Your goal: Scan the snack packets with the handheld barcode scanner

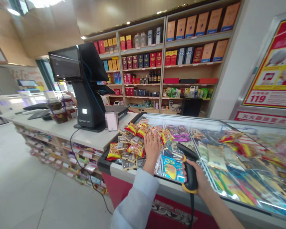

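My right hand (198, 174) is wrapped round the grip of a black and yellow barcode scanner (190, 175), whose head points left above the freezer. A cable hangs down from its grip. With fingers stretched out, my left hand (152, 144) rests at the pile of small red and yellow snack packets (135, 149). Whether it touches one cannot be made out, since the fingertips cover the packets there. Clear and grey packets (129, 161) lie mixed in with the pile. Between my hands, a blue packet with a yellow picture (170, 168) lies inside the freezer.
The chest freezer (131, 173) has a glass lid and holds many packs on the right. To the left, a counter (95, 139) carries a black checkout terminal (87, 92) with a dangling cable, and stacked tubs (60, 116). Behind stand shelves (143, 68) of boxed bottles.
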`<state>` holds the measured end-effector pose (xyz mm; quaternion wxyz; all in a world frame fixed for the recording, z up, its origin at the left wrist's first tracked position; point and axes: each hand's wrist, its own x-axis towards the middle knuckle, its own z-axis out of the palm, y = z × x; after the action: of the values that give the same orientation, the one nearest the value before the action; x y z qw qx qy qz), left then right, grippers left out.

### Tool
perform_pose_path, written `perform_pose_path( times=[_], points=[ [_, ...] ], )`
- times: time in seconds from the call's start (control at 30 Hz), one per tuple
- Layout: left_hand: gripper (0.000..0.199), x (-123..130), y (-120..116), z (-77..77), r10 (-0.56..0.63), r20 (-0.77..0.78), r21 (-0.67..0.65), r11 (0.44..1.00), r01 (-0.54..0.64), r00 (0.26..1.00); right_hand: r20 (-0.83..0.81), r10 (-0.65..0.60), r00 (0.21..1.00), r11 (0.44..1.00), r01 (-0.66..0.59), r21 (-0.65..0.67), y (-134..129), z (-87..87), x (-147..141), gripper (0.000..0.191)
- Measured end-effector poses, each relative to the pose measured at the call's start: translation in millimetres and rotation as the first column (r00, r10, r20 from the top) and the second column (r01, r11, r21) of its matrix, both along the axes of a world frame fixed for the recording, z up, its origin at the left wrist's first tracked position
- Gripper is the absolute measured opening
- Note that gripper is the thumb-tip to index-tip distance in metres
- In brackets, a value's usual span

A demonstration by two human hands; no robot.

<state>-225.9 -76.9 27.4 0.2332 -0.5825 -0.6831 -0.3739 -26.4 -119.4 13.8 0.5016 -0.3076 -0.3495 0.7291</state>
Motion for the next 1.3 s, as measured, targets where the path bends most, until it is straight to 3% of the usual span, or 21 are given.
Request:
perform_pose_path(
  times=[0.13,0.37,0.47,0.63,0.8,1.13,1.3],
  points=[
    [0.050,3,-4,2.5,-0.010,-0.006,-0.031,0.999,0.010,1.000,0.024,0.003,1.000,0.999,-0.002,-0.049,-1,0.6,1,0.021],
    [0.054,19,-39,21.7,-0.155,-0.165,-0.075,0.987,0.145,0.974,0.006,-0.183,0.983,0.983,0.183,-0.004,-11,9.9,-3,0.029],
    [0.056,22,-51,26.4,-0.091,-0.114,-0.067,0.994,0.084,0.989,0.014,-0.205,0.979,0.979,0.205,0.000,-15,13.3,-5,0.034],
    [0.056,11,-54,2.2,0.020,-0.057,-0.067,0.997,-0.024,0.998,0.000,-0.171,0.985,0.985,0.171,-0.018,-15,13.0,-4,0.038],
    [0.055,7,-56,-20.1,-0.017,-0.146,-0.053,0.999,0.009,0.989,-0.039,-0.201,0.979,0.978,0.198,-0.060,-13,12.9,-1,0.037],
    [0.050,7,-54,-22.5,0.016,-0.115,-0.006,1.000,-0.016,0.993,-0.010,-0.185,0.983,0.980,0.184,-0.077,-10,13.1,-1,0.035],
    [0.049,7,-52,-23.3,-0.046,-0.143,0.012,0.999,0.048,0.989,-0.013,-0.186,0.983,0.982,0.185,-0.050,-15,13.5,0,0.035]
  ],
)
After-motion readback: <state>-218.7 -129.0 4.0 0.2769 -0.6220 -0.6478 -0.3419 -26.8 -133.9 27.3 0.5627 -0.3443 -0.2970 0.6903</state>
